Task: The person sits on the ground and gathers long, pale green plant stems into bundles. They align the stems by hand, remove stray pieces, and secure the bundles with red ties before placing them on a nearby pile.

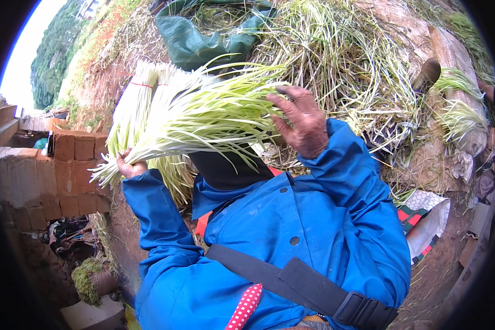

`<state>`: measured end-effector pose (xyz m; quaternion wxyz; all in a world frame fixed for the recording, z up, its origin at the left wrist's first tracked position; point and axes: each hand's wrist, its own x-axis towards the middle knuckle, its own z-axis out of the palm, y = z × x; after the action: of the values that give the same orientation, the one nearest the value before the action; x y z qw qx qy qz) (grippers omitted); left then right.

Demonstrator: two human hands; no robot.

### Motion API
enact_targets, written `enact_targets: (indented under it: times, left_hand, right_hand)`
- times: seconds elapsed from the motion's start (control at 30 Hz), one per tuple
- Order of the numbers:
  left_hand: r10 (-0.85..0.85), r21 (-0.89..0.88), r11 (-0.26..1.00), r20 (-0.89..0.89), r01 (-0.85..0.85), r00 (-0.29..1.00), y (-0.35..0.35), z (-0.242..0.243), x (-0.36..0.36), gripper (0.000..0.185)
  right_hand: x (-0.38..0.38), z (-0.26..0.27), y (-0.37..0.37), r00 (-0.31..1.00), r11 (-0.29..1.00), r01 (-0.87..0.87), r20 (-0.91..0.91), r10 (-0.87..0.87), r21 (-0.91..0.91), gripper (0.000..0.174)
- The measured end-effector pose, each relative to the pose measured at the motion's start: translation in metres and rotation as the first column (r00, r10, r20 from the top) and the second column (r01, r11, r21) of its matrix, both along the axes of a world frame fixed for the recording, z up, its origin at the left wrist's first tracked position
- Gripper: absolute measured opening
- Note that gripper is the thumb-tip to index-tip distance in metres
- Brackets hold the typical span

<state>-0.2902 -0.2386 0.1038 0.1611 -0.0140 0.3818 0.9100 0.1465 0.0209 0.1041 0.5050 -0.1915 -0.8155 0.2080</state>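
My left hand (pixel 131 165) is closed around the white root ends of a loose bunch of long pale leafy stalks, which look like blanched chives (pixel 214 107). Their yellow-green tips fan out to the right. My right hand (pixel 301 119) is beside those tips with its fingers apart; whether the fingertips touch the leaves is unclear. Behind the held bunch stand white-stemmed bundles (pixel 134 99) with thin red bands, partly covered by it.
A green woven sack (pixel 198 47) lies beyond the bundles. Heaped dry and green leaves (pixel 334 53) cover the ground ahead. At right are smaller bunches (pixel 462 119), a shoe (pixel 427 74) and part of another person's hand (pixel 485 90). A brick wall (pixel 76 165) stands at left.
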Motion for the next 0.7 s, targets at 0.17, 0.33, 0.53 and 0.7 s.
enact_targets:
  times: [0.17,0.33,0.53,0.7]
  left_hand:
    - [-0.084,0.032,0.996,0.032,0.083,0.996,0.003,-0.006,0.006,0.023]
    - [-0.099,0.119,0.989,0.106,0.086,0.989,0.002,-0.013,0.013,0.021]
    - [-0.165,0.126,0.980,0.094,0.153,0.982,0.003,-0.015,0.021,0.022]
    - [-0.159,0.139,0.980,0.099,0.145,0.982,0.001,-0.016,0.024,0.021]
  right_hand:
    - [-0.039,-0.049,-0.084,0.667,0.687,-0.724,0.194,0.720,-0.063,0.029]
    - [-0.013,-0.019,-0.058,0.911,0.900,-0.411,-0.041,0.410,-0.144,0.018]
    - [0.006,-0.019,-0.037,0.998,0.981,0.053,-0.013,-0.056,-0.187,0.019]
    - [0.007,-0.011,-0.034,0.995,0.995,0.094,-0.048,-0.092,0.042,0.021]
